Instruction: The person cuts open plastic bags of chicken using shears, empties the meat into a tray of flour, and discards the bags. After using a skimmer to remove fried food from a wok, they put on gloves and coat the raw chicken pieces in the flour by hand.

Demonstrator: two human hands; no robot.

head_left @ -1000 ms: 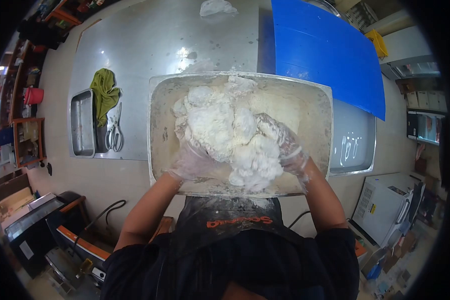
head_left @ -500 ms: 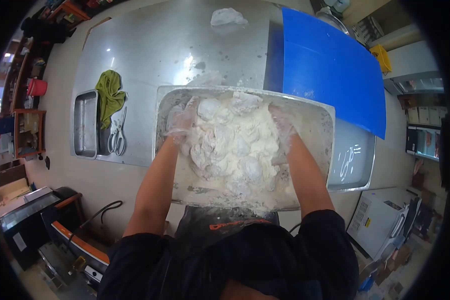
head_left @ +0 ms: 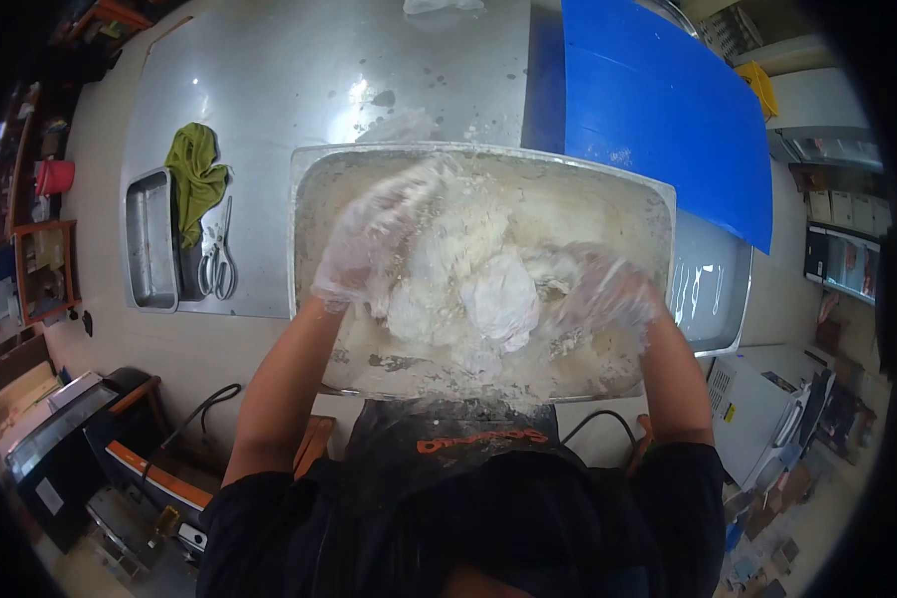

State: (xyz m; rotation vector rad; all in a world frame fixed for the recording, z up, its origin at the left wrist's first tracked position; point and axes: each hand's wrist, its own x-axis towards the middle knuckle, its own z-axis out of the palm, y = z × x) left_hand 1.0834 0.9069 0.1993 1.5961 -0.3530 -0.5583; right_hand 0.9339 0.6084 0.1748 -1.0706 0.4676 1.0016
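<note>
A deep rectangular metal pan (head_left: 483,151) holds white flour (head_left: 468,234) and several lumpy pieces coated in it. One coated piece (head_left: 501,299) stands out near the middle; what lies under the coating I cannot make out. Both hands wear clear, flour-dusted plastic gloves. My left hand (head_left: 381,234) is inside the pan's left half, against the heap, with its fingers pointing up and right and smeared by motion. On the right side, my right hand (head_left: 603,289) reaches inward beside the coated pieces. Its fingers are blurred, so their grip does not show.
On the metal table (head_left: 259,90) at left are a small metal tray (head_left: 132,239), a green cloth (head_left: 197,179) and scissors (head_left: 216,264). A blue board (head_left: 668,120) covers part of a container of clear liquid (head_left: 708,294) at right. A plastic bag (head_left: 444,6) lies at the far edge.
The coated pieces, spread across the middle before, are now bunched and blurred by stirring. My left hand has moved inward over the heap; my right hand has moved lower and turned inward.
</note>
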